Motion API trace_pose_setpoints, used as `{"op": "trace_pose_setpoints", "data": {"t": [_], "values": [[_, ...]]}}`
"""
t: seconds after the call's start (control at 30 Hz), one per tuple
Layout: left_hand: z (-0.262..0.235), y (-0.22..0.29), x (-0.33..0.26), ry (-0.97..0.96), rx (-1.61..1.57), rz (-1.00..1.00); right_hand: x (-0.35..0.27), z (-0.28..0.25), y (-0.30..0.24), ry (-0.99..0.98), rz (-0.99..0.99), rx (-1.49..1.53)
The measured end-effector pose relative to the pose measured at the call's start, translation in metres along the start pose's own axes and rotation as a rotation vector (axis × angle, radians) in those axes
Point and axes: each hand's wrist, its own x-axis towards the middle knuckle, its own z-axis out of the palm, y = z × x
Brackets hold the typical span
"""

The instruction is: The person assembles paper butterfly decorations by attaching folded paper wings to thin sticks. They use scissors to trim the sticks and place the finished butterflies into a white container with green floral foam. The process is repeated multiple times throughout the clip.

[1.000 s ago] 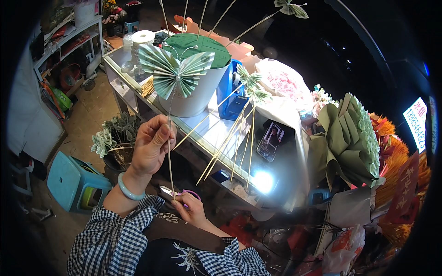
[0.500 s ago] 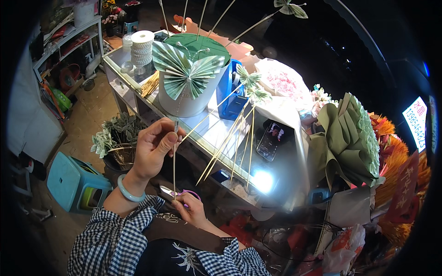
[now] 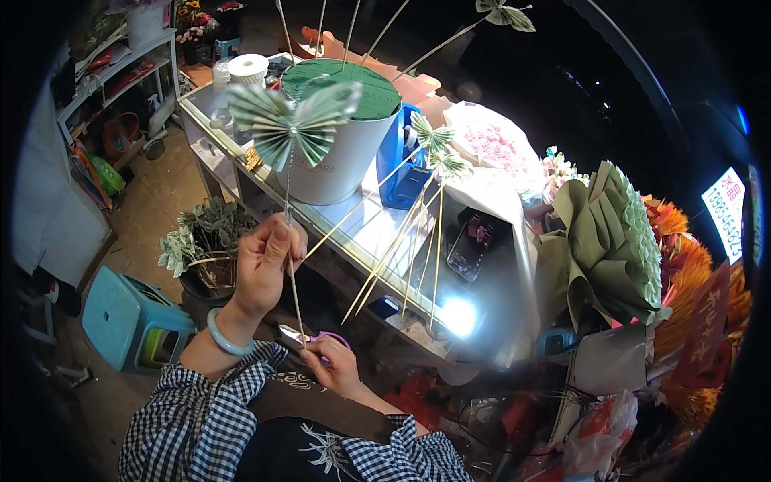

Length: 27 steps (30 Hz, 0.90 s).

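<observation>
A butterfly of pleated green paper tops a thin wooden stick, joined to it by a twisted wire. My left hand pinches the stick's upper part just below that wire. Lower down, my right hand grips the stick's bottom end between thumb and finger. The same hand also holds scissors with purple handles, their blades partly open beside the stick. Behind the butterfly stands a white round bucket filled with green foam; several sticks rise from it.
More paper butterflies on sticks lie right of the bucket, by a blue box. A phone, a bright lamp and pink and green bouquets are further right. A teal stool and a leafy plant are at left.
My left hand has shifted slightly left and down, tilting the stick's top and the butterfly leftward. The right hand with the scissors has stayed almost in place.
</observation>
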Motion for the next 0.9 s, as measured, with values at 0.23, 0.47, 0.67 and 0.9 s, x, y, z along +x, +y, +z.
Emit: {"op": "trace_pose_setpoints", "data": {"t": [0.23, 0.47, 0.67, 0.9], "values": [[0.003, 0.005, -0.034, -0.190, 0.347, -0.333, 0.004, -0.011, -0.005, 0.083, 0.096, -0.038], [-0.013, 0.015, -0.038, -0.088, 0.387, -0.331, -0.006, -0.001, 0.022, -0.026, 0.166, -0.160], [-0.030, 0.026, -0.031, 0.106, 0.396, -0.223, -0.040, 0.017, 0.067, -0.390, 0.197, -0.718], [-0.045, 0.020, -0.029, 0.329, 0.393, -0.068, -0.061, 0.004, 0.075, -0.382, 0.253, -0.600]]}}
